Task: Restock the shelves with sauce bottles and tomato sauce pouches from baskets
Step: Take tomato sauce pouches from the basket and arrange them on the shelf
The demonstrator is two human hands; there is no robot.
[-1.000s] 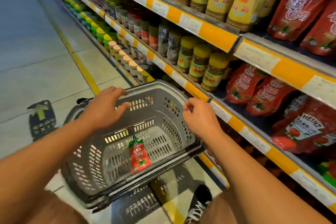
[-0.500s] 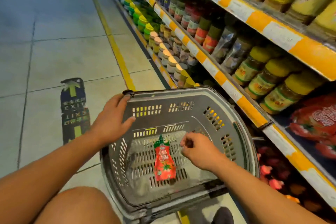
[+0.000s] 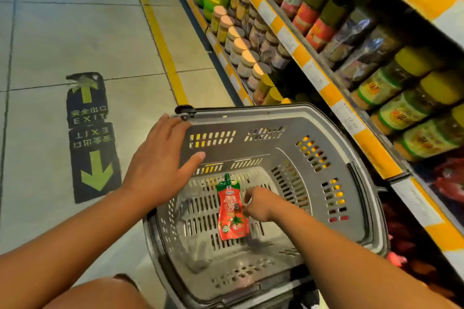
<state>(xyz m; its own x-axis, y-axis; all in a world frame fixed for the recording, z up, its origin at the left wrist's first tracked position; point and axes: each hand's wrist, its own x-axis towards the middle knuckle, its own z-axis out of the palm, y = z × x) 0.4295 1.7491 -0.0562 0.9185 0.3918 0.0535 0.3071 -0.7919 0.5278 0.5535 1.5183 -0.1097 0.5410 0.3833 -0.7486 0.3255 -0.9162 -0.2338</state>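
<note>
One pouch (image 3: 232,208) remained, flat on the basket (image 3: 276,118) floor near its middle. Curled right hand (image 3: 261,204) fingers touched its right edge; whether they had pinched it I cannot tell. Left hand (image 3: 160,165) lay open on the basket's far-left rim, steadying it. Pickup was underway; next, a firm pinch and lift toward the shelf (image 3: 339,105).

My basket (image 3: 334,133) is matt grey plastic, slotted all over. The pouch (image 3: 232,211) in it looks like glossy foil-like film. Jars (image 3: 401,110) shine like clear plastic; the floor (image 3: 50,40) is smooth tile.
</note>
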